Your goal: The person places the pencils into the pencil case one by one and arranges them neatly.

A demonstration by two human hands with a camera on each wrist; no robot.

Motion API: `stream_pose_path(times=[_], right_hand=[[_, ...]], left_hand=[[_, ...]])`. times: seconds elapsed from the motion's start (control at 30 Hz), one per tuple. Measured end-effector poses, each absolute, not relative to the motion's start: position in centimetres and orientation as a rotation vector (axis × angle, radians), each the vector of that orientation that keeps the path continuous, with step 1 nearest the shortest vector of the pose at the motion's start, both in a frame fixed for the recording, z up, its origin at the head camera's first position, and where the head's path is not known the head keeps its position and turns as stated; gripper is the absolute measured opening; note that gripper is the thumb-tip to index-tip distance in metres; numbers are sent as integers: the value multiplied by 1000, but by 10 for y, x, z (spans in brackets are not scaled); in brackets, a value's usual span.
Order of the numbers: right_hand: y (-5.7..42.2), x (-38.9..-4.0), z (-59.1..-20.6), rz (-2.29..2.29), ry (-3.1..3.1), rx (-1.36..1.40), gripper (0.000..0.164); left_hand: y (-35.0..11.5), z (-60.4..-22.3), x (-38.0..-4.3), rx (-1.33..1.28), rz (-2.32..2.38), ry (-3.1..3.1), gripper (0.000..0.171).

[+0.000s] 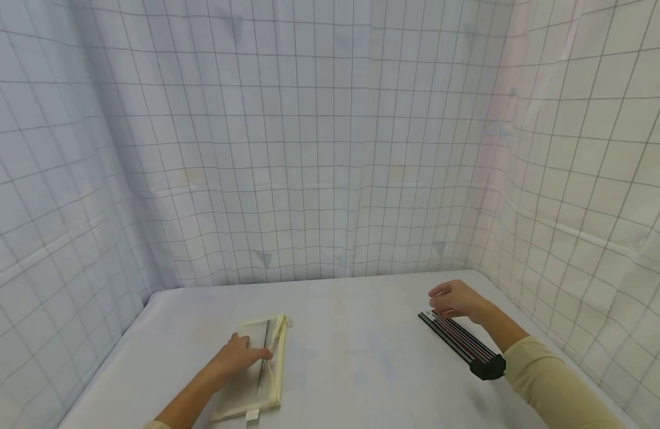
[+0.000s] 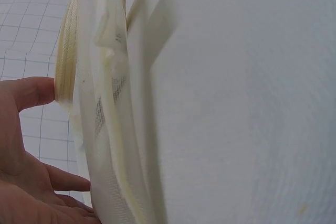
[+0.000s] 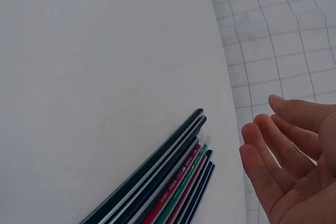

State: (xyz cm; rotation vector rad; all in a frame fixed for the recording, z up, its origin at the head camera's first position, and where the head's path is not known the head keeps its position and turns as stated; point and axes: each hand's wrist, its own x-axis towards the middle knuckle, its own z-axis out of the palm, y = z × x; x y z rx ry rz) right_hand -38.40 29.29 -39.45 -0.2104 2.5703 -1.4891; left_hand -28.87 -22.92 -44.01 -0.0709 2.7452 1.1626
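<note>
A translucent mesh zipper pouch [image 1: 255, 381] with cream edging lies on the left of the table. On it rests my left hand [image 1: 236, 360], thumb spread toward its right edge. From the left wrist, the thumb of that hand [image 2: 23, 150] touches the cream zipper band, and fingertips touch the pouch [image 2: 113, 129] lower down. My right hand [image 1: 458, 299] hovers at the far end of a bundle of pencils [image 1: 458, 339], fingers loosely bent. In the right wrist view this hand [image 3: 291, 161] holds nothing, apart from the dark, red and green pencils [image 3: 168, 182].
A black piece [image 1: 488, 367] sits at the near end of the pencil bundle. The white table [image 1: 351, 333] spans between both things. Grid-patterned curtains [image 1: 319, 149] enclose its back and sides. A small white tag [image 1: 252, 416] sticks out of the pouch's near edge.
</note>
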Motion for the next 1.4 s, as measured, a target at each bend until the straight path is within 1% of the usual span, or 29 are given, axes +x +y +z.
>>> stream_pose_path(times=[0.37,0.6,0.73,0.83,1.0,1.13,1.2,1.4], right_hand=[[329,-384,-402,-1414,2626,-181,45],[346,-382,-407,-1336,2674,-180,40],[353,-381,-415,-1285,2705,-154,34],[357,-379,-423,-1262,2726,-98,28],[362,-375,-435,-1210,2756,-95,18],[365,-372,-441,-1184,2781,-119,17],[366,-372,-442,-1156,2800,-162,19],[357,-376,-439,-1067,2852,-250,19]], left_hand=[[-230,-438,-289,-82,1175,2746,100],[-230,-439,-292,-96,1160,2753,101],[-229,-441,-292,-108,1173,2749,100],[-228,-442,-291,-114,1183,2749,100],[-225,-443,-290,-119,1179,2753,100],[-223,-443,-289,-113,1182,2753,99],[-223,-443,-288,-107,1190,2753,99],[-226,-444,-288,-128,1189,2759,98]])
